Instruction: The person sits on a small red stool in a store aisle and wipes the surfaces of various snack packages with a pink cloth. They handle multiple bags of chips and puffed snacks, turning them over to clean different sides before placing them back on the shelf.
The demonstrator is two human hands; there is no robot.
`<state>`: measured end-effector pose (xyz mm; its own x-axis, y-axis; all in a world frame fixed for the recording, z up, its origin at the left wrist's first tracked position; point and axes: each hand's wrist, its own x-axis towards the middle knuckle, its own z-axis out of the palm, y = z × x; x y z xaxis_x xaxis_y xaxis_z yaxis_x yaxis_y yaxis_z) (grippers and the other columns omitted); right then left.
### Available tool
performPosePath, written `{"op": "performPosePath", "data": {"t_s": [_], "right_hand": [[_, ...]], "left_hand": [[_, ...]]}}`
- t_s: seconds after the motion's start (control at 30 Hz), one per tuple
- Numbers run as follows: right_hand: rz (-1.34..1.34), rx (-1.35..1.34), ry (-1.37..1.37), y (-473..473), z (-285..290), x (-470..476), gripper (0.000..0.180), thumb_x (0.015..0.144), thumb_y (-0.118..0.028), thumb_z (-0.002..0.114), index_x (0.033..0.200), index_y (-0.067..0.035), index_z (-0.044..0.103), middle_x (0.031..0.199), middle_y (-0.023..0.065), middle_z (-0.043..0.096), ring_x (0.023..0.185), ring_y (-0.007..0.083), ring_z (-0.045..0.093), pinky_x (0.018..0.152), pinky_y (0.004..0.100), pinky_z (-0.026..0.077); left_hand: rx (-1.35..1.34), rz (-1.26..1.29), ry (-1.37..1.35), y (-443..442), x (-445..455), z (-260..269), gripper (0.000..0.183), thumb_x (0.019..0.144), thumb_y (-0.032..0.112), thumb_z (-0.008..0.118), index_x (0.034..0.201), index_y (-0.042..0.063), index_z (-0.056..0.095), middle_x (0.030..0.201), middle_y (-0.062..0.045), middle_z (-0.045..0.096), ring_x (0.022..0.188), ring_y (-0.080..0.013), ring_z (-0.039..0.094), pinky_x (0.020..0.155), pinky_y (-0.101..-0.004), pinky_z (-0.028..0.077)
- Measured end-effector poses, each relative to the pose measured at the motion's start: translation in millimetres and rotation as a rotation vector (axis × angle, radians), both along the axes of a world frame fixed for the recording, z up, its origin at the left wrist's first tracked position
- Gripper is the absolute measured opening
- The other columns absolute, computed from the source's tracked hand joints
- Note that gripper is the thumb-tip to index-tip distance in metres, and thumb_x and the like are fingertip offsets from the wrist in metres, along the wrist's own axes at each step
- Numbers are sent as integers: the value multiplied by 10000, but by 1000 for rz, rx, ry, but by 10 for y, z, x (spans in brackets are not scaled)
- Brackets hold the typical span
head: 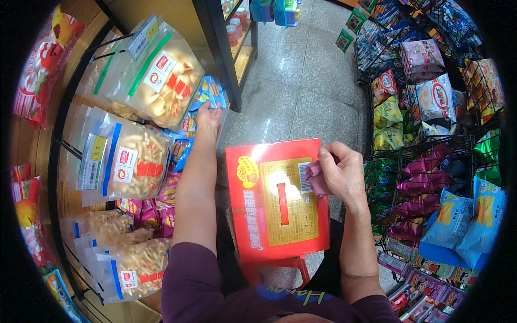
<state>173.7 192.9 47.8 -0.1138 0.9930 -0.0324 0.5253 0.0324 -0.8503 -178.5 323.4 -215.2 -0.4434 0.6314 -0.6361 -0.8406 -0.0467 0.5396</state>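
Observation:
My left hand (pixel 209 117) reaches onto the low shelf at the left, its fingertips at a blue snack bag (pixel 213 92); whether they grip it cannot be told. My right hand (pixel 343 171) is closed on a crumpled pink cloth (pixel 318 179), above the right side of a red cardboard box (pixel 258 155). The box has a yellow printed panel and a red plastic carry handle (pixel 283 204). It rests in front of me, over a red plastic stool (pixel 303 272). Clear zip bags of pale puffed snacks (pixel 173 91) hang beside my left forearm.
More hanging snack bags (pixel 141 161) and magenta packets (pixel 147 214) fill the left rack. Its dark upright post (pixel 220 52) stands beyond my left hand. Wire baskets of packaged snacks (pixel 428 173) line the right. Grey speckled floor tiles (pixel 299 80) run between the racks.

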Motion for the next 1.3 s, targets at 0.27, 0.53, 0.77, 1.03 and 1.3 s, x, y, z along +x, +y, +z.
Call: {"op": "performPosePath", "data": {"t_s": [0.27, 0.53, 0.77, 1.03, 1.3], "right_hand": [[29, 17, -9, -77, 30, -107, 201, 864, -123, 564, 769, 40, 634, 674, 151, 658, 627, 231, 683, 598, 341, 525], [-152, 113, 324, -256, 460, 53, 186, 892, -114, 575, 789, 27, 638, 663, 69, 648, 624, 105, 604, 609, 281, 501], [-172, 684, 588, -602, 694, -1, 96, 888, -29, 565, 949, 23, 618, 947, 106, 621, 853, 176, 602, 754, 304, 488], [393, 792, -200, -700, 373, -294, 304, 731, -252, 681, 940, -33, 651, 1053, 134, 601, 1049, 290, 540, 782, 391, 436], [-26, 637, -29, -201, 187, 14, 113, 831, -112, 605, 824, -31, 683, 829, 158, 658, 786, 322, 641, 723, 402, 515]], "left_hand": [[69, -150, -196, -573, 163, 353, 224, 831, -13, 541, 1045, 30, 489, 871, -126, 561, 744, -245, 578, 638, -358, 498], [238, -433, 293, -1599, 723, 1888, 262, 798, 28, 547, 1057, 1, 515, 831, -90, 597, 618, -182, 551, 555, -323, 476], [567, -604, 60, -2470, 1830, 2579, 513, 769, 3, 544, 1269, -26, 431, 1017, -120, 627, 792, -190, 616, 643, -265, 496], [493, -521, -106, -2629, 2053, 2731, 340, 763, 44, 515, 1100, -3, 517, 752, -62, 554, 602, -175, 526, 547, -290, 445], [652, -633, -195, -2482, 1864, 2747, 488, 716, 90, 583, 1156, -80, 458, 583, -27, 513, 463, -168, 497, 540, -296, 427]]}}
